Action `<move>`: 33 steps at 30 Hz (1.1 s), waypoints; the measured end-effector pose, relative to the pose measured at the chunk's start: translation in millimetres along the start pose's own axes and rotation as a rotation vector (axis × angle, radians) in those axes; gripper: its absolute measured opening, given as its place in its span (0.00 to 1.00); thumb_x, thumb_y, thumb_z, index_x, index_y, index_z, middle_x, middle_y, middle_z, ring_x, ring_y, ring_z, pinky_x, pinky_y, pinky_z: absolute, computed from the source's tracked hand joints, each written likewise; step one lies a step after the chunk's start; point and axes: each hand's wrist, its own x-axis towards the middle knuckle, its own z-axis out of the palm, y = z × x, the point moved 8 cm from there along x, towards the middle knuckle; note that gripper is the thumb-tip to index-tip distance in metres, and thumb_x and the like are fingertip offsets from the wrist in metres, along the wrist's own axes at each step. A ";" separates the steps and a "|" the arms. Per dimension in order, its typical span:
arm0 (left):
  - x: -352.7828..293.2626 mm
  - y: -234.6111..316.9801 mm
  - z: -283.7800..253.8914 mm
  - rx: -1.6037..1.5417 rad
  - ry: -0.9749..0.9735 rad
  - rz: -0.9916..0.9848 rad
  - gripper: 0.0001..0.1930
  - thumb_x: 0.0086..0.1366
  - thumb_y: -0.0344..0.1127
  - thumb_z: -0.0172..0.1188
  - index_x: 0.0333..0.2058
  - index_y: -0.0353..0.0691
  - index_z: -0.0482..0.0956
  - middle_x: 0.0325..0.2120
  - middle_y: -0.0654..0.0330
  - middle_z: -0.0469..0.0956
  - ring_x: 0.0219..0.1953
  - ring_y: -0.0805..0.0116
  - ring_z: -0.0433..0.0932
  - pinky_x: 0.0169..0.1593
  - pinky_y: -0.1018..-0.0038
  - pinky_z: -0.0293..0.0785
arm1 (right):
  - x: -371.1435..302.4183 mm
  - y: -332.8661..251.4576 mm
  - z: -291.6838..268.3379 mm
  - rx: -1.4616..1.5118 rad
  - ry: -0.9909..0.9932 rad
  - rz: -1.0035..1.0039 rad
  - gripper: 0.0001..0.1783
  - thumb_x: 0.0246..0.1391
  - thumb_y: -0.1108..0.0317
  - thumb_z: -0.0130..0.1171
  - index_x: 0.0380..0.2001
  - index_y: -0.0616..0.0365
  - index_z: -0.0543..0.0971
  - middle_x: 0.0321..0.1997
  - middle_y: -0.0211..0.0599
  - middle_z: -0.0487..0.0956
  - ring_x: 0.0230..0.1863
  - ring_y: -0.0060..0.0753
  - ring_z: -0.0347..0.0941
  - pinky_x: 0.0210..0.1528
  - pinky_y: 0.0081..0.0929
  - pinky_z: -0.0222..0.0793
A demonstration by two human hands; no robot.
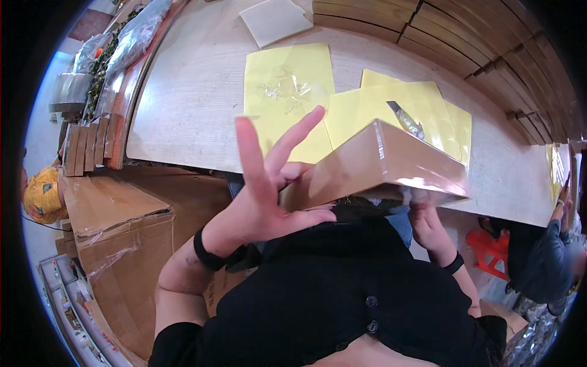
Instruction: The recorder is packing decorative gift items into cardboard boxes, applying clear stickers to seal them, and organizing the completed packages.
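A flat brown cardboard box (348,168), shiny as if covered in clear film or tape, is tilted up in front of my body at the table's near edge. My left hand (263,189) is at its left end. The thumb lies along the near side and the lower fingers curl behind, while two fingers stretch up and apart. My right hand (425,226) grips the box's lower right part from beneath, its fingers partly hidden. Just beyond the box, a utility knife (406,119) rests on overlapping yellow sheets (354,113).
Crumpled clear film scraps (286,90) lie on another yellow sheet (260,64). Farther back are a cream sheet (275,23) and stacked brown boxes (446,37). A large carton (128,244) stands at left. Another person (547,257) is at right, near a red stool (489,252).
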 end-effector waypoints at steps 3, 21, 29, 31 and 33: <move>3.1 12.7 -12.2 0.167 -0.066 -0.040 0.65 0.54 0.27 0.73 0.68 0.50 0.20 0.70 0.37 0.46 0.55 0.52 0.76 0.55 0.64 0.75 | 25.3 -61.9 -25.5 0.110 0.219 -0.197 0.67 0.43 0.39 0.72 0.72 0.57 0.42 0.76 0.49 0.48 0.77 0.45 0.43 0.74 0.45 0.41; 48.3 -37.4 19.9 -0.583 0.093 -0.434 0.48 0.66 0.31 0.54 0.71 0.46 0.25 0.58 0.41 0.69 0.57 0.59 0.70 0.62 0.64 0.59 | 48.9 -101.1 -24.5 -0.056 -0.326 -0.092 0.51 0.46 0.36 0.67 0.65 0.56 0.66 0.57 0.43 0.75 0.62 0.39 0.69 0.61 0.38 0.63; 59.8 -35.5 11.1 -0.743 0.079 -0.432 0.47 0.70 0.43 0.54 0.71 0.47 0.25 0.56 0.35 0.70 0.52 0.60 0.73 0.57 0.67 0.65 | 125.9 -136.6 8.6 0.252 -0.089 0.102 0.21 0.56 0.58 0.66 0.46 0.62 0.77 0.39 0.35 0.81 0.42 0.26 0.78 0.50 0.22 0.71; 54.8 -39.7 11.7 -0.764 0.103 -0.394 0.47 0.70 0.44 0.54 0.71 0.48 0.25 0.56 0.34 0.69 0.50 0.61 0.74 0.56 0.68 0.66 | 132.3 -137.9 3.6 0.304 0.034 0.025 0.08 0.57 0.69 0.65 0.36 0.60 0.78 0.32 0.30 0.80 0.36 0.20 0.77 0.43 0.17 0.72; 47.9 -45.1 10.7 -0.834 0.216 -0.365 0.46 0.71 0.47 0.53 0.71 0.49 0.25 0.51 0.38 0.72 0.42 0.66 0.73 0.53 0.69 0.67 | 131.8 -136.1 7.0 0.294 0.038 0.040 0.09 0.58 0.67 0.64 0.36 0.60 0.78 0.33 0.31 0.80 0.36 0.21 0.77 0.43 0.19 0.71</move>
